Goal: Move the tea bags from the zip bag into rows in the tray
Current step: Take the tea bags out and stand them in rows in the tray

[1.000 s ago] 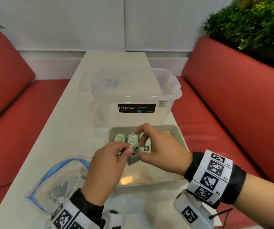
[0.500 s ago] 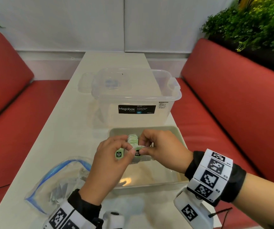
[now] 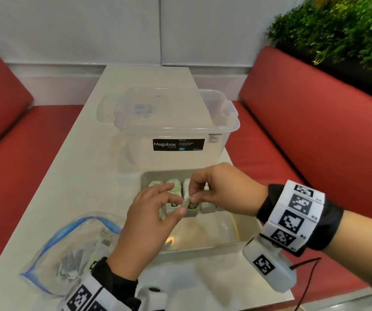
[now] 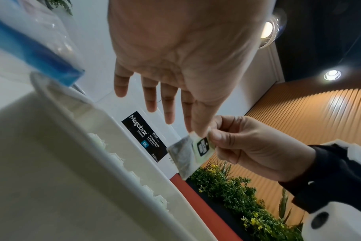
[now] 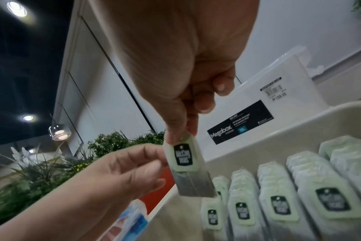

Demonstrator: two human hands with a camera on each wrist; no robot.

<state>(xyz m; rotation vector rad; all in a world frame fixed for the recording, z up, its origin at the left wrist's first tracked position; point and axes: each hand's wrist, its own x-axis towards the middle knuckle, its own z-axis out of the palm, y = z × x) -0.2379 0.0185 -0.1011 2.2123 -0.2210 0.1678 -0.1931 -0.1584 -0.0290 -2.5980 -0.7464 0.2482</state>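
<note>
we've got one tea bag (image 3: 191,206) up in the air over the tray (image 3: 232,241), just above the filled rows. right hand (image 3: 223,194) pinches its top edge between thumb and forefinger, other fingers curled in; right wrist view shows the bag (image 5: 185,164) hanging upright, green label facing the camera, grey pouch below. left hand (image 3: 149,223) sits right against the bag's left side, thumb tip at its top corner, fingers mostly straight in the left wrist view (image 4: 175,53). whether the left is actually gripping the bag, we can't tell.

rows of tea bags (image 5: 278,195) stand side by side in the far half of the tray, labels toward us; near half of the tray floor is bare. zip bag (image 3: 68,250) lies on the table (image 3: 79,176) left of the tray, mouth open, more bags inside. clear megabox storage box (image 3: 176,131) sits behind the tray, touching or nearly so.
</note>
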